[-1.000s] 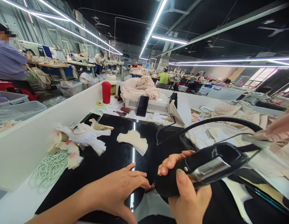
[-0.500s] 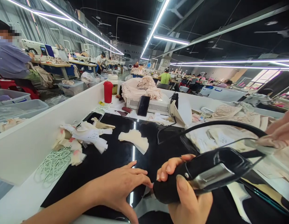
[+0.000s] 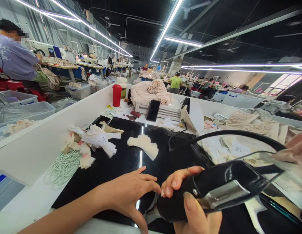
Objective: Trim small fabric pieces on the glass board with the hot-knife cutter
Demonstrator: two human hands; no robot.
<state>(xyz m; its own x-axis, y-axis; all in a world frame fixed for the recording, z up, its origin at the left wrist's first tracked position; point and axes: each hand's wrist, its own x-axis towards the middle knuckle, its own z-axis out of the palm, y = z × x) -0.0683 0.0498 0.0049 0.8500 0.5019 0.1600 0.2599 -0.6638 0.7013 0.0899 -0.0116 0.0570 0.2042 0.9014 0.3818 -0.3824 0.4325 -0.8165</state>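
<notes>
My right hand (image 3: 197, 208) is wrapped round a black corded handheld tool (image 3: 229, 175) with a silver lever along its side. The thumb lies near the lever, and the tool's front end points left and down. My left hand (image 3: 131, 191) is spread low over the black work surface (image 3: 92, 185), thumb and fingers apart, with nothing visible in its grasp. A pale grey, translucent-looking part or scrap (image 3: 153, 214) shows between the left hand and the tool's front end; what it is I cannot tell. Ahead of my hands lies a small fanned stack of cream fabric pieces (image 3: 143, 146).
Left are white labelled fabric pieces (image 3: 99, 138) and pale green cord (image 3: 64, 164). A phone (image 3: 153, 110), red cup (image 3: 116, 95) and lamp-like white cone (image 3: 193, 115) stand behind. The tool's black cable (image 3: 238, 132) arcs right, near a blurred pinkish shape (image 3: 297, 146). People sit beyond the white partition (image 3: 44, 143).
The view has swung slightly left, so things appear shifted right. The tool's front end sits a little lower, with more of the grey piece showing beside it. My left hand stays spread.
</notes>
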